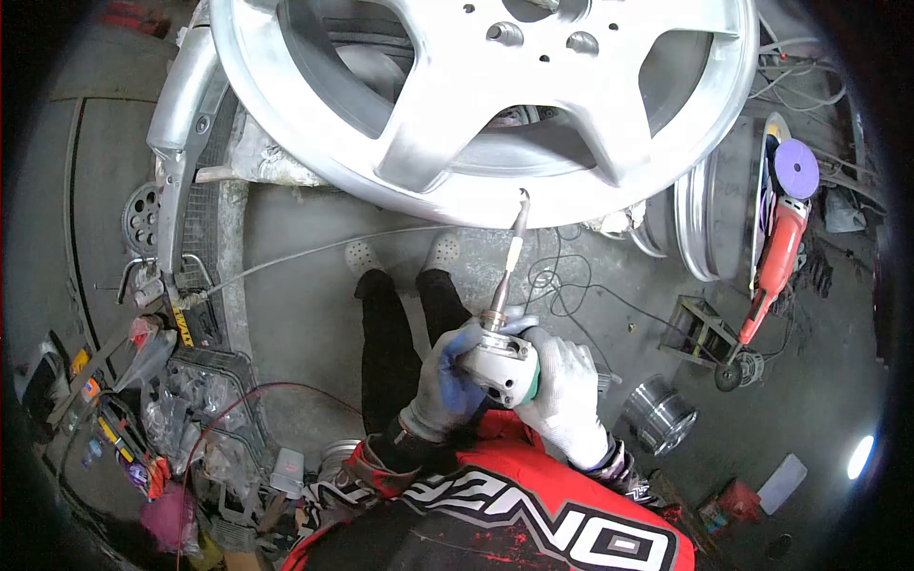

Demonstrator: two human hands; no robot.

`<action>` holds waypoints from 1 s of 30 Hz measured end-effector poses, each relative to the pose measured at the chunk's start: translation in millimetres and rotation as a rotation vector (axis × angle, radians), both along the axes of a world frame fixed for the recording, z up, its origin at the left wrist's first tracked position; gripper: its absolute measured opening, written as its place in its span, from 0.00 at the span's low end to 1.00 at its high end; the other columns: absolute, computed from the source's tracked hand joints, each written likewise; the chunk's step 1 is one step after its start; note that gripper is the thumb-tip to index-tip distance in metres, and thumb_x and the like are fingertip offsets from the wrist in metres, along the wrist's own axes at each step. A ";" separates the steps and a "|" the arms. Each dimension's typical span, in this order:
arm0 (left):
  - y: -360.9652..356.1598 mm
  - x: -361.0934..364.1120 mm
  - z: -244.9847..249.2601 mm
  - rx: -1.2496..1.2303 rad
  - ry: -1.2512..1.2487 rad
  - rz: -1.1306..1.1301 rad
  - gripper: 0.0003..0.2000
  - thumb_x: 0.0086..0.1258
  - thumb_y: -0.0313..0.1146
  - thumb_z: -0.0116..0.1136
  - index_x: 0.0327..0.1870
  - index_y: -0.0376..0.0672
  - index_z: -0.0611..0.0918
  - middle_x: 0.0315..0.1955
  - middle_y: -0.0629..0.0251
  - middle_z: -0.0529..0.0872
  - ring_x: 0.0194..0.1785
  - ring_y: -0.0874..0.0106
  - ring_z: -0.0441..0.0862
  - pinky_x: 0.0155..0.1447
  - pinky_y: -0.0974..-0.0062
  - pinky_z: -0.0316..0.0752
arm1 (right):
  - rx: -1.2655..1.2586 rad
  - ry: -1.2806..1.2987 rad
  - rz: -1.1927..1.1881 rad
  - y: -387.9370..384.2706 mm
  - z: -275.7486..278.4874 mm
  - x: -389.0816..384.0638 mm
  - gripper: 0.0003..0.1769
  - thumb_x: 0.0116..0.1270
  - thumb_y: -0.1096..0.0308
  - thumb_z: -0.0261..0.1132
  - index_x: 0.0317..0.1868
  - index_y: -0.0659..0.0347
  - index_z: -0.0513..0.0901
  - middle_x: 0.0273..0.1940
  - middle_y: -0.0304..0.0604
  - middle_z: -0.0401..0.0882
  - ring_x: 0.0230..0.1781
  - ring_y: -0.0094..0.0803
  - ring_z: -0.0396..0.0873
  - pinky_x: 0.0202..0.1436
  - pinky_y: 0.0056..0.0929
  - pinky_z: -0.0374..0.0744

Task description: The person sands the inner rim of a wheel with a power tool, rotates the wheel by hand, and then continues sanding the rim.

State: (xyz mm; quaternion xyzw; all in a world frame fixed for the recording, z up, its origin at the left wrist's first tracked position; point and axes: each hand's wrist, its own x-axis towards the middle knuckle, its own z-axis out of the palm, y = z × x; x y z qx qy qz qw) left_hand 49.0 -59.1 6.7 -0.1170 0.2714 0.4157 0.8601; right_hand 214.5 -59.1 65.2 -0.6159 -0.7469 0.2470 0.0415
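Observation:
A power grinder [500, 369] with a pale metal head and a green part is held between both my gloved hands at chest height. My left hand [444, 381], in a blue and grey glove, wraps round its left side. The right hand [568, 392], in a white glove, closes on the other side. From the grinder a long shaft [505, 283] points away from me, ending in a narrow tip at the outer lip of a large silver alloy wheel [609, 195]. That tip appears to meet the lip beside a small dark mark.
More rims [657, 416] stand at the right, near a red polisher [783, 249] with a purple pad [796, 168]. Cables [562, 276] loop over the floor. On the left are a silver metal frame [181, 105] and a crate [205, 390] of plastic bags and clutter.

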 end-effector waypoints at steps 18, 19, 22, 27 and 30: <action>-10.8 -44.8 7.3 -0.068 0.111 0.145 0.37 0.77 0.55 0.50 0.77 0.32 0.69 0.69 0.44 0.80 0.71 0.54 0.79 0.77 0.52 0.72 | -0.103 0.226 0.111 21.9 -7.5 -33.3 0.41 0.45 0.67 0.78 0.64 0.62 0.78 0.38 0.44 0.81 0.41 0.47 0.82 0.44 0.46 0.75; -10.0 -36.1 8.6 -0.089 0.081 0.152 0.37 0.77 0.55 0.50 0.76 0.32 0.71 0.69 0.44 0.80 0.71 0.54 0.79 0.77 0.52 0.71 | -0.094 0.218 0.096 19.9 -6.4 -27.4 0.40 0.45 0.67 0.78 0.63 0.62 0.78 0.39 0.44 0.81 0.41 0.48 0.82 0.44 0.47 0.75; -10.3 -7.6 7.8 -0.103 0.069 0.168 0.34 0.77 0.53 0.50 0.73 0.31 0.75 0.70 0.44 0.79 0.71 0.53 0.79 0.78 0.53 0.70 | -0.061 0.152 0.090 12.8 -4.1 -5.5 0.40 0.44 0.68 0.78 0.63 0.61 0.78 0.38 0.44 0.82 0.41 0.48 0.83 0.45 0.47 0.75; -1.6 26.5 4.5 0.057 0.073 0.035 0.33 0.81 0.48 0.42 0.72 0.24 0.74 0.68 0.41 0.81 0.72 0.55 0.79 0.79 0.57 0.68 | -0.063 0.046 0.043 11.8 7.8 29.8 0.36 0.51 0.59 0.81 0.60 0.60 0.79 0.37 0.48 0.81 0.39 0.48 0.82 0.46 0.47 0.75; 2.8 53.6 -2.9 0.006 -0.063 0.069 0.33 0.82 0.48 0.43 0.73 0.23 0.72 0.64 0.40 0.83 0.62 0.58 0.85 0.69 0.59 0.77 | -0.038 -0.061 0.047 12.5 9.5 50.3 0.35 0.53 0.56 0.80 0.60 0.60 0.80 0.36 0.47 0.80 0.39 0.48 0.81 0.46 0.47 0.75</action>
